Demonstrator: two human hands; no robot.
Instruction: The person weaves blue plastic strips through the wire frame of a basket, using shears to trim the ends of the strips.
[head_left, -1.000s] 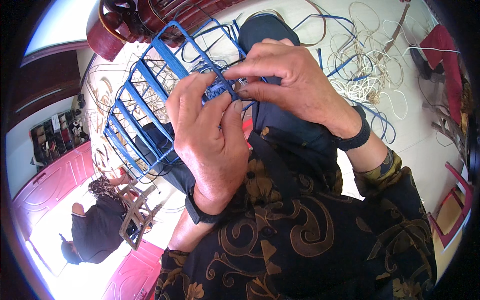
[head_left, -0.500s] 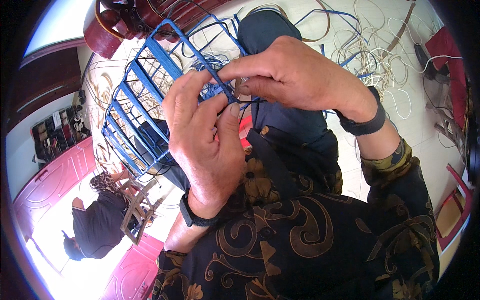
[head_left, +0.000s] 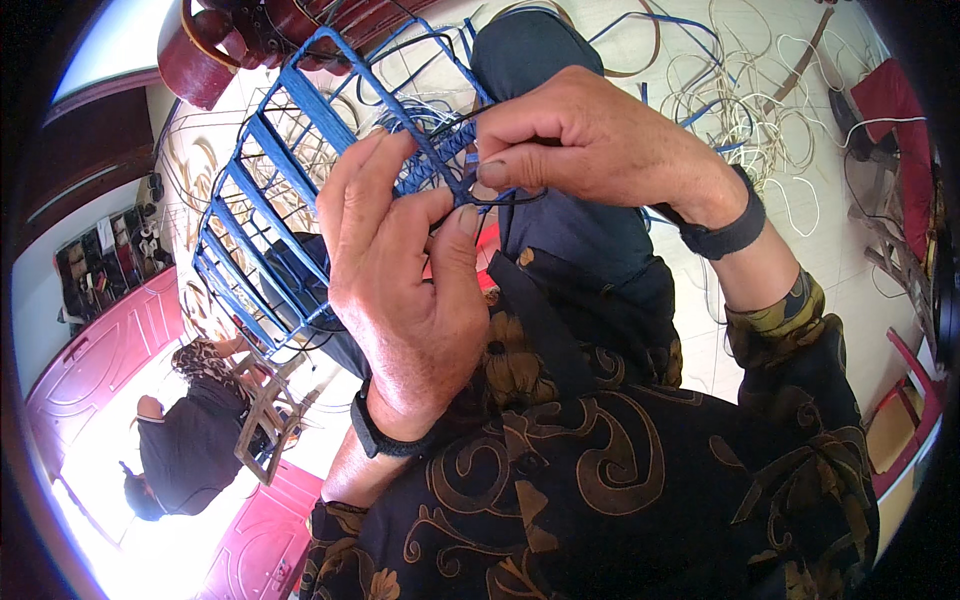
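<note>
A wire frame [head_left: 310,110], its bars wrapped in blue strip, leans from the upper left toward my hands. My left hand [head_left: 400,260] is closed round its near corner, thumb and fingers pressing on the wrapped bar. Just to the right, my right hand [head_left: 590,150] pinches thumb against forefinger beside that same corner. A thin dark strand [head_left: 515,202] loops from the corner up under the right hand, which seems to hold it; its end is hidden by the fingers. Through the frame, coiled blue strip [head_left: 455,145] shows behind the bars.
Loose pale and blue strands [head_left: 770,130] lie tangled on the tiled floor at right. A dark red wooden piece [head_left: 205,65] stands at upper left. Another person [head_left: 195,450] sits at lower left by a wooden frame [head_left: 265,420]. A red-edged chair [head_left: 905,420] is at far right.
The frame and my left hand have shifted slightly left and up. My right forefinger has drawn back from the bar, and the dark strand's loop shows more.
</note>
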